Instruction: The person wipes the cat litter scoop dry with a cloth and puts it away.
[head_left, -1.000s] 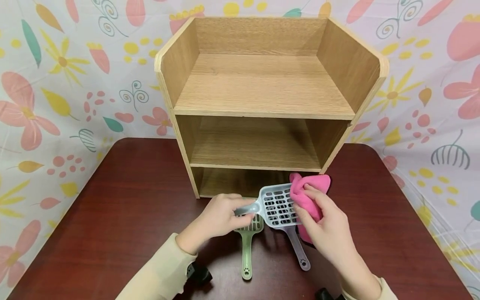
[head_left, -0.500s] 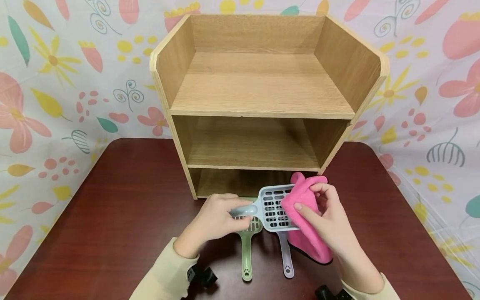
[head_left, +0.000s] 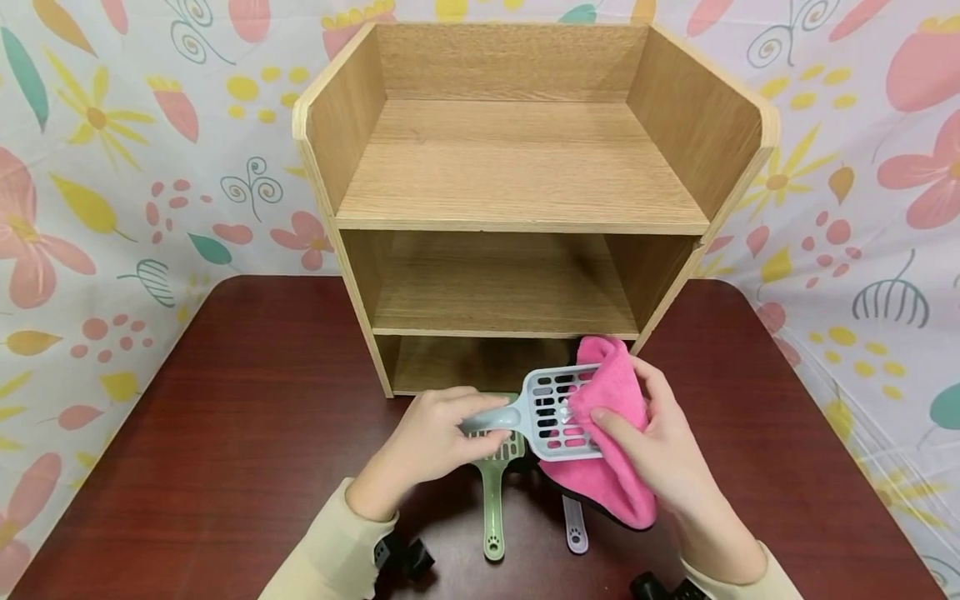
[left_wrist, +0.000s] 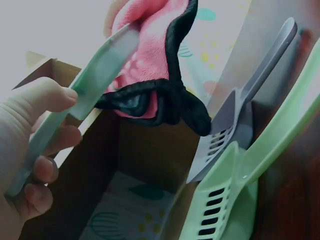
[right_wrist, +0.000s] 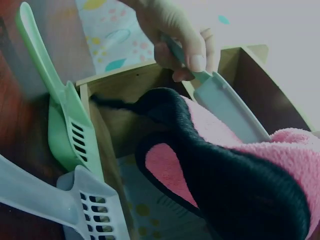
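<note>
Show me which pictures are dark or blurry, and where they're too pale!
Head view: bright and mostly clear, with shadow inside the bottom of the shelf; left wrist view: dimmer and bluish, washed out pale at top left, dark inside the shelf; right wrist view: also dim, pale at top right, and the thin black tip of the cloth looks blurry.

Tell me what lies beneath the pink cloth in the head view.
The handle end of a lilac scoop pokes out below the pink cloth; its upper handle is covered. The cloth also hides the far end of the light blue scoop.
</note>
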